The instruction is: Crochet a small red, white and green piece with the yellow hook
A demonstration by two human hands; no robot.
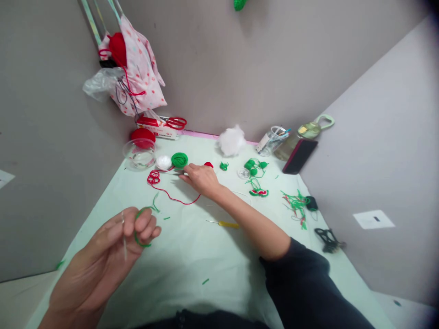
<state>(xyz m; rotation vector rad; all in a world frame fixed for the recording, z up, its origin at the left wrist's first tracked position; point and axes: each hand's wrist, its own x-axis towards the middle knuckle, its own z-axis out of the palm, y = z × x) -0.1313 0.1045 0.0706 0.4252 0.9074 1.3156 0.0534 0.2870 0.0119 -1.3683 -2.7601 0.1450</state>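
My left hand (113, 246) is raised at the lower left, its fingers curled together on a green yarn piece (137, 238) and a thin white strand (125, 242). Farther forward, my right hand (200, 178) reaches over the table, fingers closed, beside a green yarn ball (179, 160). Something thin and grey shows at its fingertips, too small to name. A white yarn ball (163, 162) and a loose red strand (171, 196) lie to its left. The yellow-handled crochet hook (228, 225) lies below my right forearm.
White stuffing (232, 140), a pen cup (272, 140), a bottle (291, 139) and a leaning phone (300, 156) stand at the back. Green yarn pieces (255, 167) lie to the right. A clear bowl (140, 155) and red scissors (176, 123) are back left, under a hanging bag (144, 77).
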